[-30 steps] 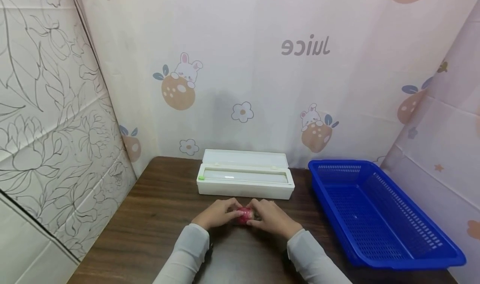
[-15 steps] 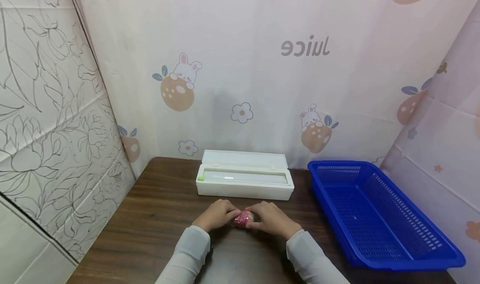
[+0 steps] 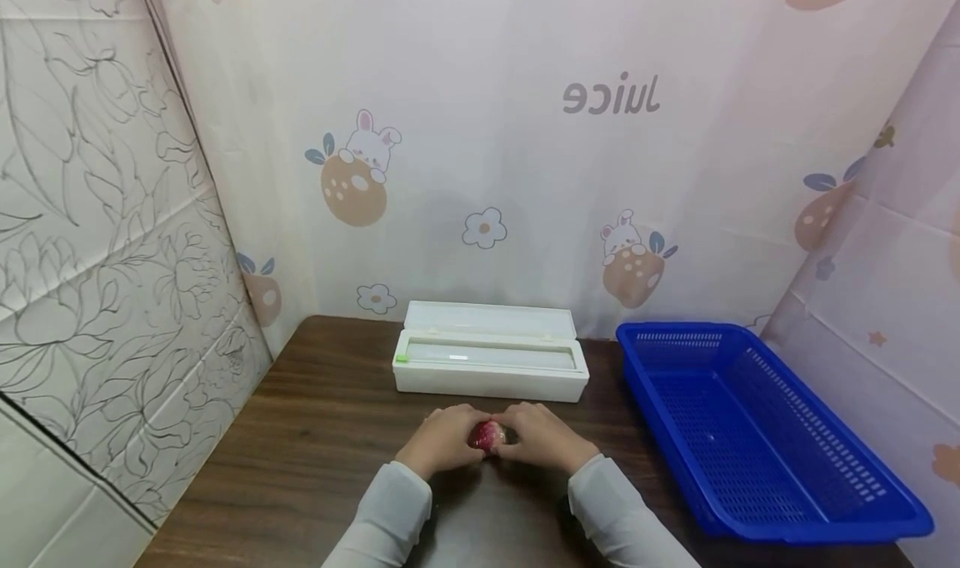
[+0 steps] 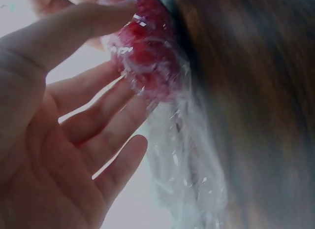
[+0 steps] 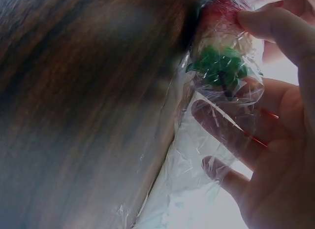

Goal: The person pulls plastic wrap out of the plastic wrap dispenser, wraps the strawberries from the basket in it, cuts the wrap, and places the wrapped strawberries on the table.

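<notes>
In the head view a red and pale strawberry [image 3: 487,437] sits between both hands, low over the table. Its green leaves [image 5: 221,66] show at the end nearer the right hand. Clear cling film [image 4: 187,160] wraps it, and loose film trails off below it in both wrist views. The left hand [image 3: 444,440] pinches the strawberry's red end, thumb on the near side and fingertips behind. From the other side the right hand [image 3: 546,437] pinches it too, its thumb pressed on the film and the lower fingers spread behind the loose film.
A white cling film dispenser [image 3: 491,383] with its lid raised and a green slider [image 3: 402,358] stands behind the hands. To the right lies a blue plastic basket [image 3: 675,451]. Patterned curtains rise behind the dark wooden table [image 3: 285,460].
The left hand has shifted slightly right and closed in around the strawberry, its fingers reaching farther over it. The strawberry has turned a little between the hands. The right hand stays nearly in place.
</notes>
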Demonstrator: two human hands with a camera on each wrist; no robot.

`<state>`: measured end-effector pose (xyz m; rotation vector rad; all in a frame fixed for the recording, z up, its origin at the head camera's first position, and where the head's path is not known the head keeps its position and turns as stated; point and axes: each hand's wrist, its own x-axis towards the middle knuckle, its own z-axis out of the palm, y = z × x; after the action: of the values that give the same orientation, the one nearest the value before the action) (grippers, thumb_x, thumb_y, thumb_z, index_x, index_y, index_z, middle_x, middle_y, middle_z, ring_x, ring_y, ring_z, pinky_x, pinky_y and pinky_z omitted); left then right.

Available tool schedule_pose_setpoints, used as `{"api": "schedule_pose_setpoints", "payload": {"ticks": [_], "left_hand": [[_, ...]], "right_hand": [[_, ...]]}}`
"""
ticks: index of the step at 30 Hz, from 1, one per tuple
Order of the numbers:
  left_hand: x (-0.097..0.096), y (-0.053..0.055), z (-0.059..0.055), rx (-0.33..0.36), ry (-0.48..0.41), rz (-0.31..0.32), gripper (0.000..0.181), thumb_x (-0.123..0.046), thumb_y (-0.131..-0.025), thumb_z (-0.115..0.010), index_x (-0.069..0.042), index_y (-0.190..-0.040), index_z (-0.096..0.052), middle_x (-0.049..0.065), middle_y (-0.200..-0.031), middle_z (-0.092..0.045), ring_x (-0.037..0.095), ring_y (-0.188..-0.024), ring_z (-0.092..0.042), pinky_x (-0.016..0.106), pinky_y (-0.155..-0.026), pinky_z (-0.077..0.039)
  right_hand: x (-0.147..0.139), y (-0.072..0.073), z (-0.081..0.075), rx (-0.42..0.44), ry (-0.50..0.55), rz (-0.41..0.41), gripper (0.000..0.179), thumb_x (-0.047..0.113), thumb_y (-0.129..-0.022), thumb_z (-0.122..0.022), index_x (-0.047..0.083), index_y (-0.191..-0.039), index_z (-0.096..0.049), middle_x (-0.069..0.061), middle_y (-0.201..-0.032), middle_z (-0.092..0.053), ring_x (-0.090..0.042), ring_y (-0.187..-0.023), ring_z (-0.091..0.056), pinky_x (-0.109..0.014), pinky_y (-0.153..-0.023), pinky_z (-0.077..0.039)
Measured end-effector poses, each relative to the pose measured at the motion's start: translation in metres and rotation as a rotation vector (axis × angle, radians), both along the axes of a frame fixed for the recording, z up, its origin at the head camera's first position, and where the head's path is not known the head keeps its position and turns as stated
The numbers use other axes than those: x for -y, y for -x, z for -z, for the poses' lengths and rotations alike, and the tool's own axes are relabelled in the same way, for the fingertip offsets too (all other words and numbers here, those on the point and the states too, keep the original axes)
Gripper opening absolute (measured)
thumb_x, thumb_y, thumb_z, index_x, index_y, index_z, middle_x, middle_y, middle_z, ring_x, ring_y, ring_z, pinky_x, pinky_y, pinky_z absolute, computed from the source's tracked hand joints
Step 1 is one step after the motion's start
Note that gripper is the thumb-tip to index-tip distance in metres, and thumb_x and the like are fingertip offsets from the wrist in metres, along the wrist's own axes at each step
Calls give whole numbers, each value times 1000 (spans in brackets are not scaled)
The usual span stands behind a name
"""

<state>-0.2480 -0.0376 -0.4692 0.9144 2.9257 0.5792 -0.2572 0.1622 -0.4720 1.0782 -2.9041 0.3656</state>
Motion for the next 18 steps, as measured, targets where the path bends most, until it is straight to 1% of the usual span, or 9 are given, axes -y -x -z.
{"api": "schedule_pose_setpoints", "payload": {"ticks": [2, 5, 8, 10, 13, 16, 18], "left_hand": [[-4, -1, 0, 19, -16, -33, 49, -33, -74, -76, -17, -119, -63, 0, -105, -65, 11, -89, -56, 39, -80, -52], [-7, 1, 3, 62, -66, -67, 48, -33, -72, -79, -18, -116, -65, -1, -102, -66, 9, -85, -55, 35, -77, -53], [-8, 6, 7, 124, -133, -71, 48, -29, -70, -81, -18, -115, -66, -2, -104, -67, 8, -86, -55, 34, -79, -53], [-7, 8, 9, 148, -159, -61, 50, -27, -70, -81, -18, -116, -65, -1, -105, -67, 8, -87, -56, 34, -81, -53], [-5, 9, 13, 153, -180, -38, 53, -26, -70, -81, -17, -118, -63, 0, -108, -67, 8, -89, -56, 35, -83, -53], [-4, 9, 16, 127, -176, -11, 53, -28, -72, -80, -15, -120, -62, 1, -110, -67, 8, -91, -56, 35, -84, -53], [-3, 9, 17, 124, -177, -3, 53, -29, -73, -79, -15, -121, -61, 1, -110, -66, 8, -92, -56, 35, -85, -53]], "right_hand": [[0, 0, 2, -10, 5, -2, 42, 41, -82, -65, 13, -113, -67, 4, -89, -65, -8, -78, -53, -33, -73, -52], [-1, 1, 3, -19, 10, -1, 41, 39, -81, -65, 11, -112, -68, 4, -88, -65, -7, -75, -52, -32, -71, -52], [-1, 0, 3, -22, 15, 2, 41, 38, -81, -64, 10, -111, -68, 3, -88, -65, -7, -74, -51, -32, -70, -53], [-1, 0, 3, -25, 21, 2, 40, 36, -82, -63, 9, -111, -68, 2, -88, -65, -7, -75, -52, -32, -70, -53], [-2, -2, 3, -11, 19, 8, 40, 36, -84, -60, 10, -113, -66, 2, -89, -65, -10, -77, -53, -35, -72, -52], [-2, -3, 3, 22, -7, 21, 48, 39, -85, -58, 9, -122, -61, -1, -98, -66, -15, -87, -55, -41, -79, -50], [-3, -4, 5, 39, -35, 27, 56, 43, -85, -58, 7, -128, -55, -3, -103, -65, -18, -93, -55, -44, -84, -48]]}}
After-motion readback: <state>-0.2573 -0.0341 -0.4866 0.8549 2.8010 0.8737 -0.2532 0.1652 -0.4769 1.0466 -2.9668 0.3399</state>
